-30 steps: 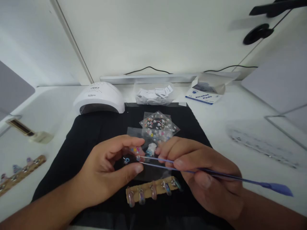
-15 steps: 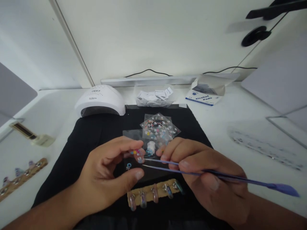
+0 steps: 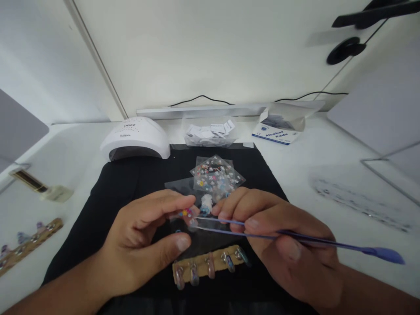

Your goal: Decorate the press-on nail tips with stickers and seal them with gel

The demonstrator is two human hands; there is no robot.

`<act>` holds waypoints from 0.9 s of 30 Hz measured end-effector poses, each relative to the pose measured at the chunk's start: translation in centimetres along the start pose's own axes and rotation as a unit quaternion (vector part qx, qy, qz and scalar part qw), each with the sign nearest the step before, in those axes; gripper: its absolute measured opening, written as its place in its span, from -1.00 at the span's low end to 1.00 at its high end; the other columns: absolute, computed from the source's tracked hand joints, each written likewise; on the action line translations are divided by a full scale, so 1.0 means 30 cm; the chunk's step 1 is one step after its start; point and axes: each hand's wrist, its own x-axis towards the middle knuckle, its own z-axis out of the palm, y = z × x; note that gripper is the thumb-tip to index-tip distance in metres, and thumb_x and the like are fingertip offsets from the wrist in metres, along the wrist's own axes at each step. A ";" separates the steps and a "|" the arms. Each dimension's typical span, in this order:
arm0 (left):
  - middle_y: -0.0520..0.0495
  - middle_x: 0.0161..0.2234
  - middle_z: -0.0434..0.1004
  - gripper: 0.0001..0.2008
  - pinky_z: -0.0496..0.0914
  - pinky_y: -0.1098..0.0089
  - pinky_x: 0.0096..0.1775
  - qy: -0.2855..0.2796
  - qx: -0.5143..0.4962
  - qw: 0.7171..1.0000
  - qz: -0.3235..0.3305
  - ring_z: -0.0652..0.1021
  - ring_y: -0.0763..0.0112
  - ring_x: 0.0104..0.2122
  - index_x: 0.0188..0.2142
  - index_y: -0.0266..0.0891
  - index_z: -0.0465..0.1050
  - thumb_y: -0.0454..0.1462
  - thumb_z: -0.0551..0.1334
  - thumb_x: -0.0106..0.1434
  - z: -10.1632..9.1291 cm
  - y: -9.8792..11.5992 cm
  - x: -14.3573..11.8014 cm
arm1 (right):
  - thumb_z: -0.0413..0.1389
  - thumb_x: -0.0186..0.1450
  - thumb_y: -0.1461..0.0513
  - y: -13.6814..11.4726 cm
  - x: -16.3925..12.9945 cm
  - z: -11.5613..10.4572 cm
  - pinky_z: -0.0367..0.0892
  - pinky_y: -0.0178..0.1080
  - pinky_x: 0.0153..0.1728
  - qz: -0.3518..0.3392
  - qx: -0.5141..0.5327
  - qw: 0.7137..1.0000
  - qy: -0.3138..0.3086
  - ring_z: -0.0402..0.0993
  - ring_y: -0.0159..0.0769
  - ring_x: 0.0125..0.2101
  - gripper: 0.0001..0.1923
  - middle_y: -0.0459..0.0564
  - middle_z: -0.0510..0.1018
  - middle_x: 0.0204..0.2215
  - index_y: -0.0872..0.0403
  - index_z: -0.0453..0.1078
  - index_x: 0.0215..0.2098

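My left hand [image 3: 141,236] has its thumb and forefinger spread apart. Small colourful flower stickers [image 3: 186,213] show at the tip of a finger behind the forefinger; whether they lie on the skin or on a clear film I cannot tell. Purple tweezers [image 3: 315,240] are gripped in my right hand [image 3: 278,232], their two prongs slightly parted and pointing left. The prong tips are at or just beside that fingertip. Below the hands, several painted nail tips [image 3: 211,267] sit on a cork strip [image 3: 202,264].
Clear sticker sheets [image 3: 215,173] overlap on the black mat [image 3: 144,170]. Behind stand a white nail lamp [image 3: 136,138], a bag of small packets [image 3: 210,131] and an alcohol pads box [image 3: 278,129]. A polish bottle [image 3: 57,193] and another nail-tip strip [image 3: 33,245] lie left.
My left thumb has drawn slightly left and the tweezer prongs have parted a bit more. The whole view has shifted slightly.
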 end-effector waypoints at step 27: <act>0.02 -0.35 0.64 -0.58 0.51 0.55 -0.29 0.010 0.094 0.993 0.070 0.60 0.48 -0.33 -0.06 -0.05 0.61 -0.51 0.37 0.15 0.002 0.007 0.011 | 0.05 0.39 0.18 -0.014 -0.003 -0.004 0.52 0.02 -0.24 -0.027 -0.029 0.999 -0.020 0.51 -0.14 -0.31 -0.71 0.07 0.54 -0.41 0.04 0.56 -0.05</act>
